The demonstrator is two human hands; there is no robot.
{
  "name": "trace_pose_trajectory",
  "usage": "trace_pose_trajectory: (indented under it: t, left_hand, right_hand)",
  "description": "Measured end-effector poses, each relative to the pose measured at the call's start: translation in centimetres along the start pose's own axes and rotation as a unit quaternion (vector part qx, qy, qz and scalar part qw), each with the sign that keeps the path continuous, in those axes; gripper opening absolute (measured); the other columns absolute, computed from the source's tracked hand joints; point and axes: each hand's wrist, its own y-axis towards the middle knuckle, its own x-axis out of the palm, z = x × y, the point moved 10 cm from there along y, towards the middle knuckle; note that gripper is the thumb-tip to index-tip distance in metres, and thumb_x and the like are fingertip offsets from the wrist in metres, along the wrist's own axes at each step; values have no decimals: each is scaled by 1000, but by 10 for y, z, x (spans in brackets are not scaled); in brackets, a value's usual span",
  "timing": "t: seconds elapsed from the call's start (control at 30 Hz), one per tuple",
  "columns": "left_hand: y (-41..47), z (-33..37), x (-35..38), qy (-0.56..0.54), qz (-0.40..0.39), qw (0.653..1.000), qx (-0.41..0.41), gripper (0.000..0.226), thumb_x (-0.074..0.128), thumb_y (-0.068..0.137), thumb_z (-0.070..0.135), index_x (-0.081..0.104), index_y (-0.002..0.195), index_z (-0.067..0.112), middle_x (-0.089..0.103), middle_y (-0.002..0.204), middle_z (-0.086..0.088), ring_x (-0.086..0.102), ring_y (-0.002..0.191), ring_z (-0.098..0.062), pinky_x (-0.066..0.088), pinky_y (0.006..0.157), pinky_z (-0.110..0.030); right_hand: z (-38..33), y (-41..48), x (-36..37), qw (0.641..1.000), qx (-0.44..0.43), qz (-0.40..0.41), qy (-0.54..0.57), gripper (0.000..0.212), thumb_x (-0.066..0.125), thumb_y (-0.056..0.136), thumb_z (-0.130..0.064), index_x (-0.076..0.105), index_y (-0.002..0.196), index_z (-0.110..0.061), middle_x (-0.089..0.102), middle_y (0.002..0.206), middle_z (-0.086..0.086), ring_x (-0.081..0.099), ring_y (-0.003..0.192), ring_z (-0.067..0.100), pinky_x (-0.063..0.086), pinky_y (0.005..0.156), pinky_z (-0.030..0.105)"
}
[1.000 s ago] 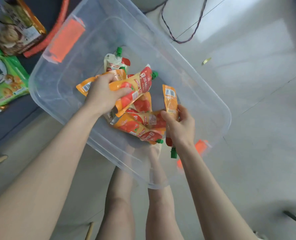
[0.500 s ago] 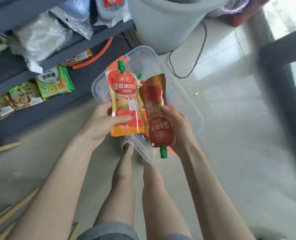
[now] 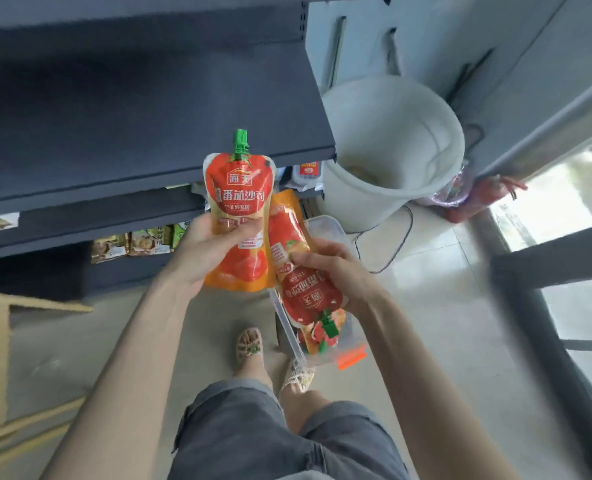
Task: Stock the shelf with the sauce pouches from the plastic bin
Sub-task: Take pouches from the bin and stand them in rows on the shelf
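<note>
Two sauce pouches are held up just below the dark shelf (image 3: 142,109). The upright pouch (image 3: 239,216) is pinched at mid-body by the left hand (image 3: 208,251); the inverted pouch (image 3: 298,271), cap down, is clasped by the right hand (image 3: 336,271). Soft, squashy, slick film is judged here, so the flat body is best gripped, not the spout.

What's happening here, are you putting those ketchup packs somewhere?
A person is stocking a shelf. The left hand holds a tomato sauce pouch upright, green cap up, in front of the dark shelf. The right hand holds a second pouch upside down. More pouches lie in the clear plastic bin on the floor below.
</note>
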Motion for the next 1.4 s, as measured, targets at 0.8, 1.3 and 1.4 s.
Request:
trace_pose_trajectory:
  t: [0.8, 1.3, 1.4]
  left_hand:
    - [-44, 181, -284, -183, 163, 939, 242, 39, 77, 62, 31, 65, 98, 20, 74, 92, 2, 70, 90, -18, 53, 80, -39]
    - [0, 247, -368, -104, 175, 927, 314, 42, 64, 87, 29, 50, 126, 31, 61, 118, 11, 58, 107, -5, 46, 90, -29]
    - [11, 270, -373, -91, 156, 925, 335, 40, 61, 89, 26, 48, 126, 33, 60, 116, 17, 56, 107, 1, 45, 89, -25]
  right_hand:
    - [-198, 75, 318, 944, -280, -79, 154, 70, 81, 70, -30, 52, 128, -3, 62, 122, 18, 59, 113, 35, 52, 93, 46]
    - [-277, 126, 333, 918, -378, 116, 33, 37, 77, 74, -18, 62, 105, -6, 72, 100, 11, 68, 95, 30, 55, 85, 43]
    - [-293, 140, 335, 915, -385, 119, 13, 22, 71, 82, -14, 63, 102, -10, 72, 99, 9, 70, 90, 26, 58, 78, 41]
